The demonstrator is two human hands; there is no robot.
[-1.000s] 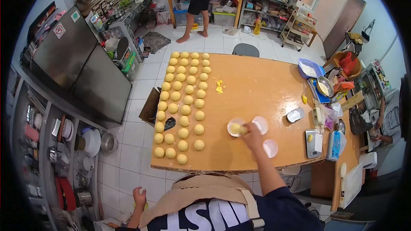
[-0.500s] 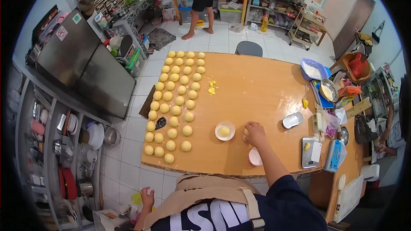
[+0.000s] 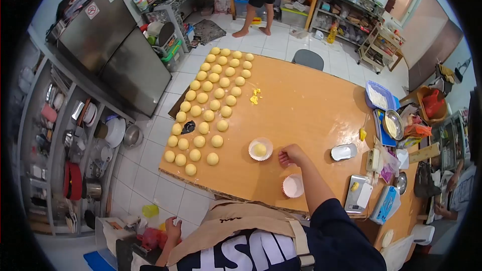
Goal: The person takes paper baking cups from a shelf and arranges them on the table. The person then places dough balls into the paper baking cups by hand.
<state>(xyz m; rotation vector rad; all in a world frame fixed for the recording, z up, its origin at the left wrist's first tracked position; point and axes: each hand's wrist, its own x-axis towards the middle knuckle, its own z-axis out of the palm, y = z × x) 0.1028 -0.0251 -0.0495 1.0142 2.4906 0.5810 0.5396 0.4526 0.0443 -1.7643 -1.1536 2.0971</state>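
My right hand [image 3: 291,155] is curled into a fist on the wooden table. The dough ball seen at its fingers a moment ago is now covered by the hand. Left of it, a dough ball [image 3: 259,149] sits in a white paper baking cup [image 3: 253,155]. An empty paper cup with a reddish edge [image 3: 293,186] stands just below my right wrist. My left hand [image 3: 173,229] hangs off the table at lower left, fingers loosely bent and apart, near a red thing [image 3: 149,239]. Rows of several dough balls [image 3: 217,141] cover the table's left side.
Yellow bits [image 3: 254,98] lie mid-table. A foil tin [image 3: 344,152], a scale [image 3: 356,193], a blue tissue pack [image 3: 385,205], a metal bowl [image 3: 394,124] and a basin of flour [image 3: 377,95] line the right. A stool [image 3: 308,59] and another person [image 3: 263,0] are beyond.
The view has swung, shifting the scene. My right hand has closed over the dough ball, which no longer shows. The left hand hangs lower, its fingers more bent.
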